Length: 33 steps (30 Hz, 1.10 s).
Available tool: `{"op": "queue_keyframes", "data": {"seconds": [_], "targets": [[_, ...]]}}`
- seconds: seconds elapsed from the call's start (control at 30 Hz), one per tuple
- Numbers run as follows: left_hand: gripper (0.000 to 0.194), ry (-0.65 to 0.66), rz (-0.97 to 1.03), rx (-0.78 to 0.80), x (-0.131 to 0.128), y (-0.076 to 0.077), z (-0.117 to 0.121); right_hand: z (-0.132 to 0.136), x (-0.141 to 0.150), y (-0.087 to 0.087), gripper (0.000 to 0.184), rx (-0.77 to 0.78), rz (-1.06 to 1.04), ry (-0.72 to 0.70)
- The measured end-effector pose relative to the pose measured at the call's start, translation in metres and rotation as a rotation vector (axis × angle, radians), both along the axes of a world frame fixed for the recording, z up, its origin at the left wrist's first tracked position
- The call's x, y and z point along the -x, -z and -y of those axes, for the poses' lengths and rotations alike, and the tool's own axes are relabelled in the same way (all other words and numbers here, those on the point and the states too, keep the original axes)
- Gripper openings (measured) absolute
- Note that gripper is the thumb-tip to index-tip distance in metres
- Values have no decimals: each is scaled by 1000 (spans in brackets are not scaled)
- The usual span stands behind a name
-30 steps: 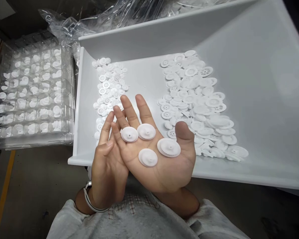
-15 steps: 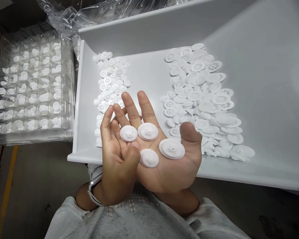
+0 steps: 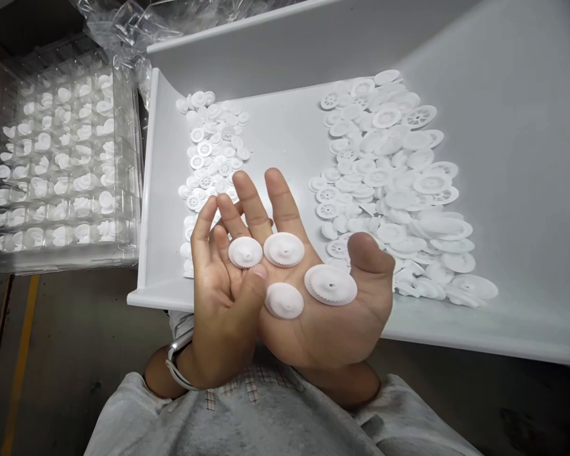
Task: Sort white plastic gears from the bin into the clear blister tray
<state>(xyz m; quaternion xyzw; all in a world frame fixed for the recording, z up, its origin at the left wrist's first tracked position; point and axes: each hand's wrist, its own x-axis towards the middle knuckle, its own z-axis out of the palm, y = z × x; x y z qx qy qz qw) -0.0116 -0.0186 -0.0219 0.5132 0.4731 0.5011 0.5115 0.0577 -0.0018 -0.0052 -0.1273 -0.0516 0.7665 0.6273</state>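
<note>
Palm up, my right hand [image 3: 313, 329] bears several white plastic gears on its flat palm and fingers. One gear [image 3: 285, 249] lies at the base of the fingers, a larger one [image 3: 330, 285] beside the thumb, and another [image 3: 285, 301] in the lower palm. A further gear [image 3: 246, 253] rests towards the little-finger side. My left hand [image 3: 223, 316], with a pale band at the wrist, lies against that side of the right hand. Its fingers are stretched out, partly behind the right hand, and its thumb tip lies just below the further gear.
Behind my hands stands a large grey tray [image 3: 285, 126]. In it lie a heap of small white gears [image 3: 213, 139] at left and a wider heap of larger ones [image 3: 399, 183] at right. Clear compartment trays [image 3: 61, 158] with white parts stand on the left. Plastic film [image 3: 128, 31] lies at the back.
My left thumb has moved right, over the right palm, to the edge of a gear. Both hands stay together and the gears keep their places. The view has shifted slightly.
</note>
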Motion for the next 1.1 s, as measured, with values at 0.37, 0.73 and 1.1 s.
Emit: {"op": "queue_keyframes", "data": {"seconds": [0.37, 0.73, 1.1], "targets": [[63, 27, -291, -160, 20, -2, 1, 2, -2, -3, 54, 67, -43, -12], [25, 37, -862, -339, 55, -25, -6, 1, -5, 7, 54, 26, -37, -96], [21, 5, -783, -320, 55, -24, -4, 1, -6, 9, 54, 9, -47, -139]]}}
